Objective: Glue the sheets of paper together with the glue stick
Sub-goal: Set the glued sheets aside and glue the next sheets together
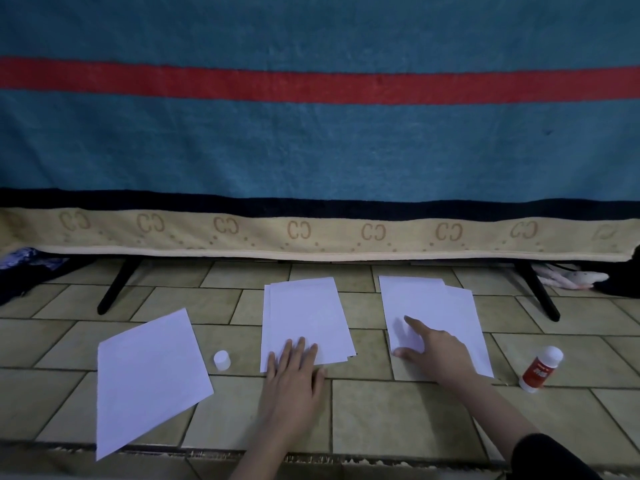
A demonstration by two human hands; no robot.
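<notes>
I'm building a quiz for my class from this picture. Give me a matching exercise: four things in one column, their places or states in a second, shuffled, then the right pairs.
Things:
1. glue stick
2. cap
3. left hand
4. right hand

Places or states:
A. flat on the middle stack
B. upright between the left sheet and the middle stack
C. pressing on the right stack
D. lying on the tiles at far right

Pairs: 1-D, 2-B, 3-A, 4-C

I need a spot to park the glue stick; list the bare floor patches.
Bare tile lies near the camera, between the left sheet and the right forearm. More lies beyond the glue stick. It is crowded between the left sheet and middle stack, where the cap stands.
</notes>
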